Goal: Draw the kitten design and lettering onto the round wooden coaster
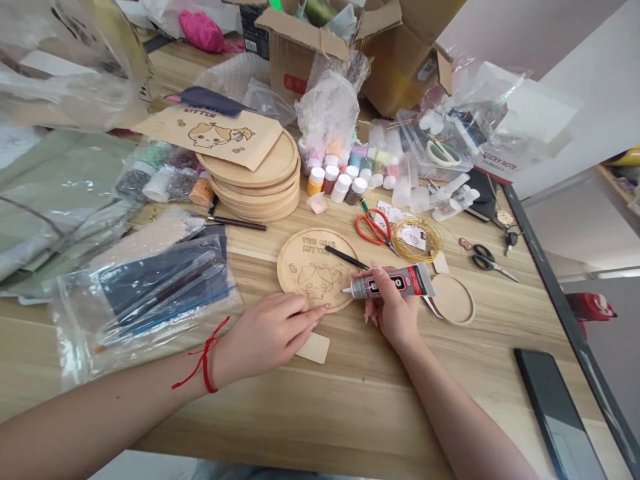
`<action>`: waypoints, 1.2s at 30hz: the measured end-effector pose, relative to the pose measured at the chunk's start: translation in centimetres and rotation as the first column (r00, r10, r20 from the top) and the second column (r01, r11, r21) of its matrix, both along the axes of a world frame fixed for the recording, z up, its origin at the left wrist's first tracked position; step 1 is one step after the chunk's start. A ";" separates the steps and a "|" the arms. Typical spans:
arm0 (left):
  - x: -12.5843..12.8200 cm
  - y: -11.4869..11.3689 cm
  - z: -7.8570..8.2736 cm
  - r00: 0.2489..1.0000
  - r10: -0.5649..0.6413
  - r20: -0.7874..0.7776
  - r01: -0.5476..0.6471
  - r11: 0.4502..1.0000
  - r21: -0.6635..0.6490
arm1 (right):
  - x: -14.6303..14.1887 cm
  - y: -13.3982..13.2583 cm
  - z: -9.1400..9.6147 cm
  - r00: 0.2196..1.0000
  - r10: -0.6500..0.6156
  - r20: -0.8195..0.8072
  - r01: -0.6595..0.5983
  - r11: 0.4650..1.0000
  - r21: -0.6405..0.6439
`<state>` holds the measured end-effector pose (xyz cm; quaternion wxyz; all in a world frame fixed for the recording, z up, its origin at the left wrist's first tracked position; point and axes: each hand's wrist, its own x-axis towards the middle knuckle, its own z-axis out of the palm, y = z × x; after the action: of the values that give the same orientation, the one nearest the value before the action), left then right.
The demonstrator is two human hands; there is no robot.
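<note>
Clasping a glue tube between thumb and fingers of the right hand, with nozzle pointed at a round wooden plaque lying flat on the table; resting the left hand at the plaque's near edge, index finger extended, too hidden to tell whether pinching the rim; beyond, 1 stack of plaques, small paint jars and 1 pair of red-handled scissors.

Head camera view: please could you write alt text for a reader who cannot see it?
A person's right hand holds a grey-and-red tube, its nozzle over a round wooden plate drawn with a kitten; the left hand is at the plate's near edge. Behind are stacked wooden plates, small capped jars and red-handled scissors.
</note>
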<state>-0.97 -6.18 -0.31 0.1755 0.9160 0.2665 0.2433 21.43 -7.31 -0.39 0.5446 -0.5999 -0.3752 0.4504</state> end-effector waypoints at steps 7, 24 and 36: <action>0.0 0.0 0.0 1.000 0.000 0.002 0.000 1.000 0.005 | 0.0 0.0 -0.2 1.000 -0.005 -0.004 0.005 1.000 -0.001; 0.0 0.0 0.0 1.000 -0.002 -0.007 0.002 1.000 -0.003 | 0.0 -0.1 -0.1 0.999 0.046 0.019 -0.045 0.999 -0.018; -0.1 0.1 -0.2 1.000 -0.024 -0.014 0.024 1.000 0.010 | -0.3 -0.2 0.4 0.996 0.086 0.016 -0.086 0.995 -0.042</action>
<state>-1.04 -6.07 -0.47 0.1720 0.9215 0.2555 0.2363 21.16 -7.54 0.05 0.5090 -0.5981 -0.3961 0.4757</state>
